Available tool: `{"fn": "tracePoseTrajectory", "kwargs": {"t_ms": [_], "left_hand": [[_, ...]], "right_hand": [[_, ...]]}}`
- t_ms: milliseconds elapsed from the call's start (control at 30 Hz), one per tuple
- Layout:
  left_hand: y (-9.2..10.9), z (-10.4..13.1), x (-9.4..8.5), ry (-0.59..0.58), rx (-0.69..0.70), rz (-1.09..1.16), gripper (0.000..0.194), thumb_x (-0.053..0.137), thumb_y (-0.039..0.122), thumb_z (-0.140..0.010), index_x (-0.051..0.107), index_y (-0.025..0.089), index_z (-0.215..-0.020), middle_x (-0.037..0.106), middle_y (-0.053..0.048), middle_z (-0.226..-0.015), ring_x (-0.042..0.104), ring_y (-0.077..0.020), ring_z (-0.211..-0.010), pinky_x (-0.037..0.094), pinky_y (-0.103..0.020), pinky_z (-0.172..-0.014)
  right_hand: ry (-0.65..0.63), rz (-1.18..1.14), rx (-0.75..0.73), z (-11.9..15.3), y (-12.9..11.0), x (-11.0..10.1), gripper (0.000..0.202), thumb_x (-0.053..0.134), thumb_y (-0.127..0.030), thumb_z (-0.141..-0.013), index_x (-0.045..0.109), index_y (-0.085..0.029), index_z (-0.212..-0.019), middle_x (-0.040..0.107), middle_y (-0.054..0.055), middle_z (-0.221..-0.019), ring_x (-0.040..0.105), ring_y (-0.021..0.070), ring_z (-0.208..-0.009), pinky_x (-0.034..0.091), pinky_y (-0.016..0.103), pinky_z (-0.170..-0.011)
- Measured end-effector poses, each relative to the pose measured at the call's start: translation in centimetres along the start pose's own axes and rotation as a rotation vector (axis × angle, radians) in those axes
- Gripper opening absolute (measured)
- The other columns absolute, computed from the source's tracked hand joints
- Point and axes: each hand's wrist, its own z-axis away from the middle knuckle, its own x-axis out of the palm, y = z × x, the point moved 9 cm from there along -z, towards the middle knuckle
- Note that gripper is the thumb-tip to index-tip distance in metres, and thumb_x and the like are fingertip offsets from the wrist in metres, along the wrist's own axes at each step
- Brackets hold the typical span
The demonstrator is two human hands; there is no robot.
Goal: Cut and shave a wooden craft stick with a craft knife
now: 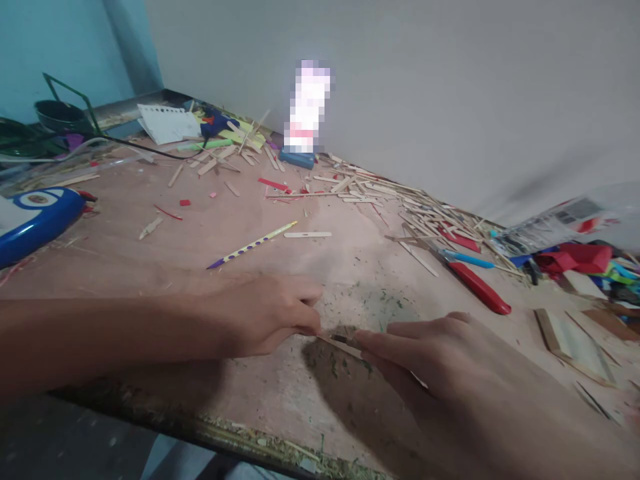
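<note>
My left hand (pixel 283 312) is closed, its fingertips pinching the left end of a thin wooden stick (pixel 344 346) low over the table. From the other side my right hand (pixel 433 350) reaches in, index finger stretched along the stick and the other fingers curled beneath. At its fingertip is a small dark blade-like piece (pixel 345 337), touching or just above the stick; its exact kind is too blurred to tell. Dark green shavings (pixel 385 293) lie scattered around both hands. Beyond them rest a single craft stick (pixel 307 235) and a yellow and purple pencil (pixel 253 245).
Pliers with red and blue handles (pixel 477 287) lie to the right, near wooden blocks (pixel 575 343). Loose craft sticks (pixel 435 217) are heaped along the wall. A lit phone (pixel 309 107) leans at the back. A blue and white object (pixel 40 217) sits at left.
</note>
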Motion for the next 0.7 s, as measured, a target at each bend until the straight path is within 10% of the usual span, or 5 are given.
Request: {"fn": "tracePoseTrajectory", "kwargs": {"t_ms": [267, 700], "left_hand": [[-0.27, 0.16, 0.19, -0.008, -0.031, -0.007, 0.032, 0.053, 0.005, -0.103, 0.079, 0.021, -0.109, 0.062, -0.002, -0.088, 0.059, -0.0165, -0.080, 0.041, -0.029, -0.070], [-0.26, -0.08, -0.04, 0.019, -0.015, 0.035, 0.033, 0.051, 0.007, -0.104, 0.081, 0.019, -0.106, 0.060, -0.002, -0.086, 0.058, -0.0151, -0.077, 0.041, -0.027, -0.069]], "right_hand": [[0.185, 0.014, 0.046, 0.63, -0.33, -0.61, 0.022, 0.068, -0.007, -0.074, 0.060, -0.026, -0.069, 0.060, -0.009, -0.051, 0.046, 0.0088, -0.033, 0.014, 0.030, -0.038], [0.036, -0.035, -0.031, 0.25, 0.29, -0.69, 0.013, 0.064, -0.017, -0.096, 0.074, -0.026, -0.096, 0.070, -0.001, -0.070, 0.064, 0.0154, -0.057, 0.035, 0.030, -0.055]]}}
